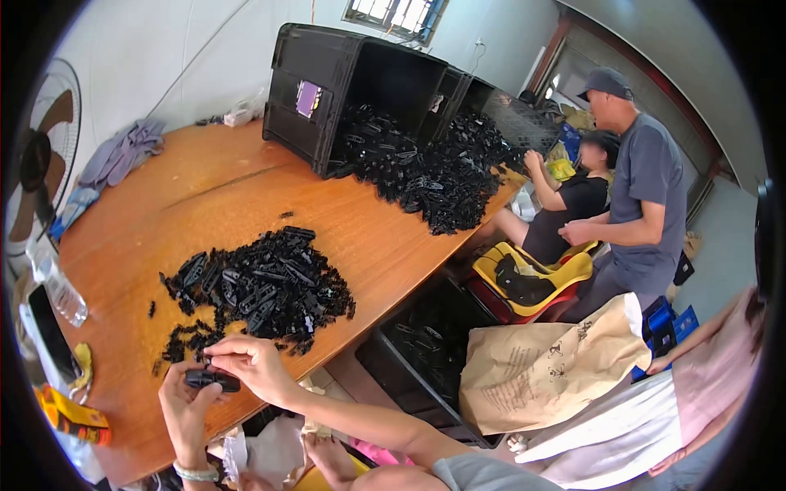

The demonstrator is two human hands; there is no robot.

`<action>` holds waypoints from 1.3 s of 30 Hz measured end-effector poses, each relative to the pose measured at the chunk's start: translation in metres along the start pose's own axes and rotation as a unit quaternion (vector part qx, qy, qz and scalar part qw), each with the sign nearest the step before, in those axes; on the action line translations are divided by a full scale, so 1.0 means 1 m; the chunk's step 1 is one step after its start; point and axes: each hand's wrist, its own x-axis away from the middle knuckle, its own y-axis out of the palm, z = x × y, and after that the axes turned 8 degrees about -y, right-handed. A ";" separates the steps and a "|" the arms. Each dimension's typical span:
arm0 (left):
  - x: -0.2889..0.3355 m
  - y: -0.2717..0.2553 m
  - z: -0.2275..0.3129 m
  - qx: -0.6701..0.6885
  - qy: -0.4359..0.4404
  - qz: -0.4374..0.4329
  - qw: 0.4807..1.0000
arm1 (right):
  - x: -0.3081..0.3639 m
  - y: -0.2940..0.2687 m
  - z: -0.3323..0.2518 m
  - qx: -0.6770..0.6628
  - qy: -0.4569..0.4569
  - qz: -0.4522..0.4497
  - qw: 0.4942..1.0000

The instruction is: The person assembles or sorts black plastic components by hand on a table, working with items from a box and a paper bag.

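Over the near edge of the wooden table, my left hand (182, 405) grips an oblong black plastic part (213, 380) between thumb and fingers. A pale bracelet circles that wrist. My right hand (252, 362) comes in from the right, just above the part, with thumb and forefinger pinched together. Whatever sits in that pinch is too small to make out. Just beyond both hands lies a heap of black plastic parts (262, 282), long clip-like pieces mixed with tiny ones. Small loose bits spread from the heap toward my left hand.
Black crates (307, 123) lie tipped on the wooden table (123, 245), spilling a larger pile (442, 184). A floor crate (393, 368) and paper sack (548, 368) stand right. Fan, bottle (61, 282), phone and yellow container (78, 417) line the left. Several people are at right.
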 end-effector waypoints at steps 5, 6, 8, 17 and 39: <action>0.007 0.011 0.000 0.019 0.017 0.024 0.999 | 0.008 -0.009 -0.026 0.096 -0.075 0.023 0.992; 0.008 0.014 0.003 0.022 0.007 0.017 1.000 | 0.008 -0.014 -0.031 0.160 -0.134 0.014 0.978; 0.003 0.025 0.006 0.029 0.021 -0.021 0.999 | 0.009 -0.026 -0.041 0.244 -0.197 -0.007 0.949; 0.014 0.009 0.006 0.059 -0.023 -0.022 0.998 | 0.011 -0.015 -0.033 0.357 -0.291 -0.046 0.886; 0.021 0.011 -0.006 -0.023 0.019 -0.005 1.000 | 0.025 -0.012 -0.036 0.274 -0.140 -0.061 0.949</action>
